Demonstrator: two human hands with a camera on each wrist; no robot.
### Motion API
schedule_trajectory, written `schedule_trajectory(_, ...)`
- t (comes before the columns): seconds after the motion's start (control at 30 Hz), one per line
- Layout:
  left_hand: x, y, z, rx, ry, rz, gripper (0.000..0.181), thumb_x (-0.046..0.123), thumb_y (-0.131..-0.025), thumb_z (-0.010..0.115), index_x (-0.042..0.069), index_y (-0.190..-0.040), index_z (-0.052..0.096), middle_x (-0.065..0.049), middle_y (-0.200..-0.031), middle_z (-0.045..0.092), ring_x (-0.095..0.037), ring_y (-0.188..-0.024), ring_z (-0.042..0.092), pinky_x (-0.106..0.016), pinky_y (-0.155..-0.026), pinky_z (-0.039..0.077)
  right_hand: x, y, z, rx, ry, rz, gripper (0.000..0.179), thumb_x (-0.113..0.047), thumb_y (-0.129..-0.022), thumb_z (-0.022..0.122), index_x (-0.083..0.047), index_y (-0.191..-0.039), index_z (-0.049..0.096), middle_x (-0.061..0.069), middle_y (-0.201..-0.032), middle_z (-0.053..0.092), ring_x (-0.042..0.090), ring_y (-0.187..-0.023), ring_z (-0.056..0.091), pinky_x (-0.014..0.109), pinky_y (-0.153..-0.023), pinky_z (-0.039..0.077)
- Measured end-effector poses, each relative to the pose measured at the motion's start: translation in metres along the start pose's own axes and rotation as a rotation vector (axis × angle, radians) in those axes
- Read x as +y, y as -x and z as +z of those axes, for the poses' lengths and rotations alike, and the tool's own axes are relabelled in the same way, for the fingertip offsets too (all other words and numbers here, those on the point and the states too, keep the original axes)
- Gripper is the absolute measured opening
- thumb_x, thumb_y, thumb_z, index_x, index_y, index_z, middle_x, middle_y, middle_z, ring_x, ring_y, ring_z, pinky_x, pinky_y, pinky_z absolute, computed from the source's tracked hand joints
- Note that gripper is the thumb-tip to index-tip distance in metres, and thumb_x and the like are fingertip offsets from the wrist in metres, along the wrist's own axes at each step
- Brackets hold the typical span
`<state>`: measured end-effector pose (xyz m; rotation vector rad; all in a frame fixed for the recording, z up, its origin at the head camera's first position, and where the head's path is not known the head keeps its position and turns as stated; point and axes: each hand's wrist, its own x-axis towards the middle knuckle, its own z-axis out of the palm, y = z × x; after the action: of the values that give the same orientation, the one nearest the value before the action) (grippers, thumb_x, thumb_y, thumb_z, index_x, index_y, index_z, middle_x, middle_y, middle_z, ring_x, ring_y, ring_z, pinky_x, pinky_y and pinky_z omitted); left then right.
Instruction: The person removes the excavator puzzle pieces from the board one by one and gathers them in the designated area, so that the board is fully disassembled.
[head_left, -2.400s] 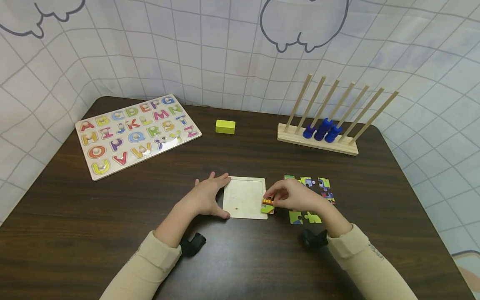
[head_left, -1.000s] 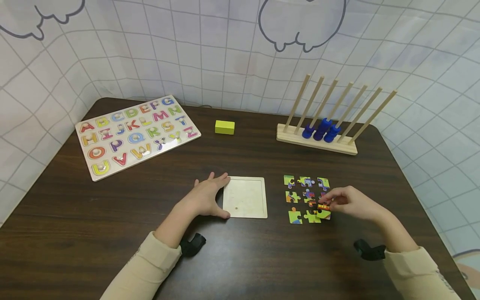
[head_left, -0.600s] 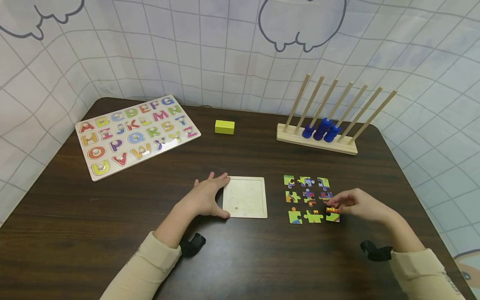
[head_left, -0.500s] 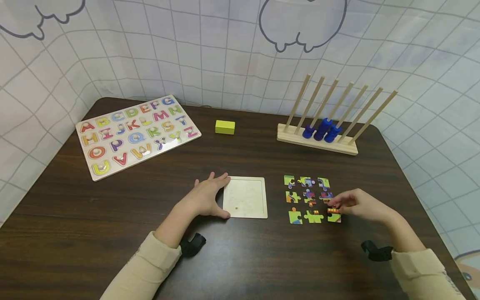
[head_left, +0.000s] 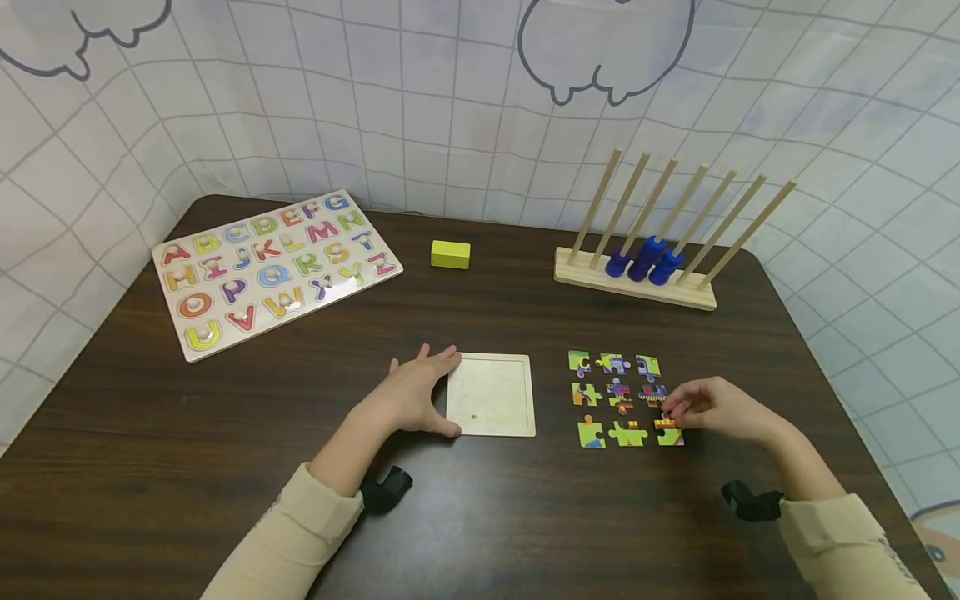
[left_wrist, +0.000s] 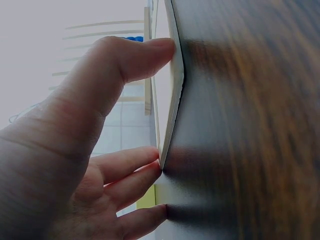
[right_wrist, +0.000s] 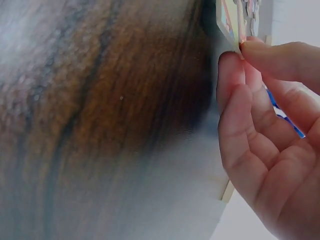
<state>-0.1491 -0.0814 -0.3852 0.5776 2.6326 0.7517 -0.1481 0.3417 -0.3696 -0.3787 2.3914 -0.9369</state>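
Note:
My left hand lies at the left side of a square wooden puzzle tray, thumb at the near corner and straight fingertips at the far corner. In the left wrist view the thumb presses on the rim of the tray. At the right, my right hand pinches the edge of a green, yellow and red jigsaw piece between thumb and fingers. That pinch shows in the right wrist view, where the piece appears tilted. Several other jigsaw pieces lie in spaced rows beside it.
An alphabet peg puzzle board lies at the back left. A yellow block is at the back middle. At the back right stands a wooden peg rack with blue beads. All are on a dark wooden table.
My right hand has carried the jigsaw piece from the tray's right edge over to the lower right of the rows, shifting slightly right at the end. The left hand and tray have stayed put.

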Motion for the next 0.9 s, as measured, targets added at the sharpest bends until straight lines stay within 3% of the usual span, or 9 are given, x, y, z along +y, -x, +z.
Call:
schedule_trajectory(0.3,-0.0017,-0.0013,0.001,-0.003,-0.004,-0.011,0.097,0.035,-0.063,0.083,0.009,-0.142,0.034,-0.003,-0.148,0.026,-0.034,-0.136,0.013,-0.066,-0.099,0.01,0.0014,-0.0017,0.0016,0.027,0.015,0.057,0.018,0.0,-0.081,0.064,0.007,-0.097,0.062,0.007,-0.084,0.062,0.014,-0.072,0.056,0.025,-0.063,0.049)
schedule_trajectory(0.9,-0.0023,-0.0017,-0.001,-0.016,-0.002,-0.003,0.094,0.034,-0.063,0.083,0.008,-0.14,0.036,-0.005,-0.149,0.025,-0.037,-0.135,0.015,-0.068,-0.098,0.012,-0.0002,-0.0002,0.0025,0.023,0.027,0.056,0.019,-0.005,-0.083,0.063,0.006,-0.098,0.061,0.006,-0.085,0.063,0.016,-0.074,0.058,0.026,-0.066,0.048)
